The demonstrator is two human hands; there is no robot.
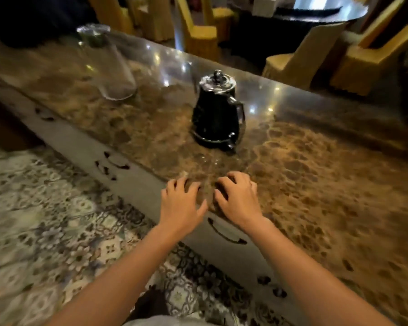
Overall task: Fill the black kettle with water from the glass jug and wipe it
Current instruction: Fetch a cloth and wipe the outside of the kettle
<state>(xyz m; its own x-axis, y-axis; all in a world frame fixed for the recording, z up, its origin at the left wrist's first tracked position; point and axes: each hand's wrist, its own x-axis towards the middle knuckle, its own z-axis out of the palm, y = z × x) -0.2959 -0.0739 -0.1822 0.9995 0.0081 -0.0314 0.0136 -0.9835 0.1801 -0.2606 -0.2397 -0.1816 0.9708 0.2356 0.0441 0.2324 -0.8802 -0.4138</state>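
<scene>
- Glass jug (pixel 108 64) could be knocked over if reached for hastily across the slick desk (pixel 316 184).
- Black kettle (pixel 218 111) is lidded; water would spill.
- Left hand (pixel 180 203) and right hand (pixel 239 198): each grip is loosely apart, nothing held.

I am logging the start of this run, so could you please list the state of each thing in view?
Black kettle: upright on the table, lid on, untouched.
Glass jug: upright on the table, far left of the kettle, untouched; water level cannot be told.
Left hand: empty, fingers curled, resting at the table's near edge.
Right hand: empty, fingers curled, resting beside the left hand.
</scene>
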